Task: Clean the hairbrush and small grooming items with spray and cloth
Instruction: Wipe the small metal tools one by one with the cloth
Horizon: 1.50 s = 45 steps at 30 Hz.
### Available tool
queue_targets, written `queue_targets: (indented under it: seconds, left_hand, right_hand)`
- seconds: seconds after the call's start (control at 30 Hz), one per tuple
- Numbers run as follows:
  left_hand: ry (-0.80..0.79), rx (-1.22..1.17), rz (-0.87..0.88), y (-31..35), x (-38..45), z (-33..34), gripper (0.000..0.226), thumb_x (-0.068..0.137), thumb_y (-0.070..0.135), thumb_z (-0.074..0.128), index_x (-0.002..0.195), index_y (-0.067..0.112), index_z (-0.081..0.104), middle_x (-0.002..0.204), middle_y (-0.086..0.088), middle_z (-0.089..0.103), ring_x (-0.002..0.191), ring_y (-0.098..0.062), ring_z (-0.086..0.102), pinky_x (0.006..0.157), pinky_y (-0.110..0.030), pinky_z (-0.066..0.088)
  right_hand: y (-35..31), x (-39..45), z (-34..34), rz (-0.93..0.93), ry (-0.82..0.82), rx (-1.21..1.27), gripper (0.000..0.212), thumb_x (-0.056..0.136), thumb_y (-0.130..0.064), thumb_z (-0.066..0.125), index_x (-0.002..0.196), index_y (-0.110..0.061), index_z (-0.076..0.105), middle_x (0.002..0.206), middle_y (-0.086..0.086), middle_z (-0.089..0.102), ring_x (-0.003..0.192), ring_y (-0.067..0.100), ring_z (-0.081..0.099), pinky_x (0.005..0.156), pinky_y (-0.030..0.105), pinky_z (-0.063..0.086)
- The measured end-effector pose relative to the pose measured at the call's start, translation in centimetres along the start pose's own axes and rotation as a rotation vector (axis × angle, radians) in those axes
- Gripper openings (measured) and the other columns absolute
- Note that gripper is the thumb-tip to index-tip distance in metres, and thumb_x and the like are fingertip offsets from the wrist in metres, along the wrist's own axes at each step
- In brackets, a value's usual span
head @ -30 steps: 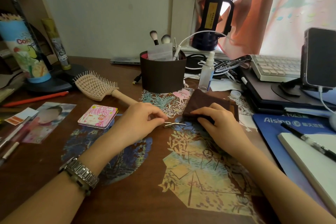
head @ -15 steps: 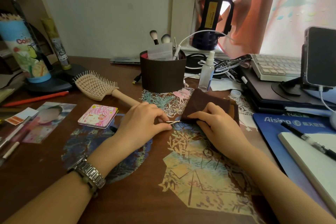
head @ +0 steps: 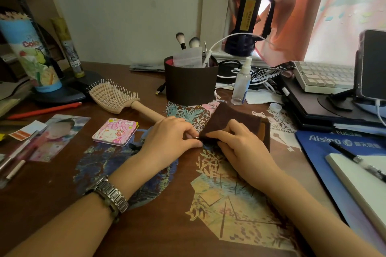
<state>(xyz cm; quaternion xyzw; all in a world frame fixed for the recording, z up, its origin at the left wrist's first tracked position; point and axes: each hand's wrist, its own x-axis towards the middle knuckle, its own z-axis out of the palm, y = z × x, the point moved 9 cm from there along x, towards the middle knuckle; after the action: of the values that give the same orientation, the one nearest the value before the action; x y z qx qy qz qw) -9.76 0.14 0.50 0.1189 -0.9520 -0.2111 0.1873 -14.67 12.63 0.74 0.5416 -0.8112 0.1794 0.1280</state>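
Note:
My left hand (head: pixel 169 142) pinches a small thin metal grooming tool (head: pixel 196 137); only a glint of it shows between my fingertips and the cloth. My right hand (head: pixel 242 148) grips the folded dark brown cloth (head: pixel 227 120) and presses its near edge over the tool on the desk. A beige paddle hairbrush (head: pixel 113 95) lies bristles up to the left, its handle running toward my left hand. A small clear spray bottle (head: pixel 241 83) stands upright behind the cloth. A pink square compact mirror (head: pixel 115 131) lies left of my left hand.
A dark round holder (head: pixel 190 85) with makeup brushes stands at the back centre. A keyboard (head: pixel 325 77), laptop and phone on a stand (head: pixel 371 64) fill the right. A blue mat (head: pixel 325 148) with notepad and pen is near right. A photo (head: pixel 56 135), pens and a red pencil (head: pixel 43 110) lie left.
My left hand has slid the metal tool to the right, under the cloth edge held by my right hand. The tool lay mostly exposed before; now almost all of it is covered.

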Motion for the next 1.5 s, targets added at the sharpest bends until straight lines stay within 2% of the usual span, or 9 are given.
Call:
queue_targets:
  seconds: [0.2,0.4,0.5,0.7,0.97,1.13,1.3,1.5]
  left_hand:
    - [-0.038,-0.025,-0.057,-0.5,0.2,0.3,0.024,0.074,0.044,0.074,0.091,0.027,0.07,0.077,0.017,0.058,0.071,0.003,0.049,0.06,-0.013,0.034]
    - [-0.035,-0.007,-0.03,-0.3,0.1,0.3,0.021,0.076,0.045,0.072,0.089,0.029,0.068,0.078,0.017,0.059,0.081,-0.003,0.049,0.068,-0.022,0.04]
    - [-0.028,0.015,-0.009,-0.1,0.0,0.1,0.02,0.077,0.045,0.071,0.089,0.029,0.068,0.08,0.016,0.061,0.083,-0.004,0.05,0.069,-0.022,0.039]
    - [-0.02,0.051,0.011,0.1,-0.1,-0.2,0.017,0.078,0.045,0.07,0.087,0.031,0.068,0.079,0.015,0.062,0.082,-0.001,0.049,0.063,-0.013,0.032]
    - [-0.041,0.019,-0.04,-0.6,-0.4,-0.9,0.019,0.075,0.045,0.073,0.084,0.029,0.07,0.077,0.014,0.065,0.079,-0.002,0.051,0.067,-0.021,0.039]
    - [-0.132,0.037,-0.153,-1.8,-1.1,-1.7,0.023,0.068,0.048,0.078,0.081,0.031,0.072,0.075,0.016,0.067,0.075,0.002,0.06,0.074,-0.028,0.053]
    - [-0.277,0.13,-0.272,-3.0,-2.2,-2.9,0.02,0.067,0.045,0.08,0.08,0.031,0.074,0.077,0.016,0.067,0.08,-0.001,0.06,0.077,-0.033,0.055]
    - [-0.257,0.206,-0.383,-4.7,-2.6,-4.3,0.02,0.063,0.047,0.082,0.071,0.032,0.071,0.08,0.015,0.065,0.081,-0.004,0.059,0.077,-0.035,0.054]
  right_hand:
    - [-0.6,0.1,0.6,0.002,-0.043,-0.048,0.038,0.094,-0.025,0.038,0.128,-0.032,0.053,0.093,-0.001,0.043,0.084,0.018,0.047,0.069,0.028,0.037]
    - [-0.4,0.0,0.7,-0.007,-0.059,-0.13,0.04,0.09,-0.017,0.056,0.128,-0.03,0.054,0.093,0.002,0.044,0.083,0.022,0.049,0.069,0.03,0.036]
    - [-0.1,0.0,0.5,0.0,-0.061,-0.125,0.037,0.092,-0.021,0.051,0.127,-0.031,0.054,0.092,0.002,0.044,0.082,0.021,0.049,0.067,0.028,0.033]
    - [1.3,0.0,0.1,0.055,-0.075,-0.13,0.037,0.094,-0.027,0.041,0.128,-0.035,0.053,0.094,0.0,0.043,0.086,0.02,0.048,0.068,0.027,0.031]
    - [3.4,-0.2,-0.2,0.116,-0.071,-0.087,0.034,0.096,-0.025,0.047,0.127,-0.035,0.055,0.095,-0.002,0.042,0.09,0.017,0.046,0.067,0.027,0.035]
    - [3.2,-0.3,-0.3,0.116,-0.067,-0.061,0.034,0.095,-0.025,0.049,0.127,-0.035,0.056,0.095,-0.002,0.042,0.091,0.018,0.047,0.069,0.027,0.039]
    - [3.2,-0.4,-0.4,0.11,-0.056,-0.055,0.034,0.095,-0.024,0.05,0.126,-0.034,0.057,0.095,-0.001,0.044,0.09,0.019,0.049,0.067,0.026,0.037]
    - [3.2,-0.3,-0.4,0.109,-0.048,-0.049,0.034,0.094,-0.023,0.051,0.126,-0.033,0.058,0.094,-0.001,0.044,0.089,0.02,0.049,0.066,0.03,0.043]
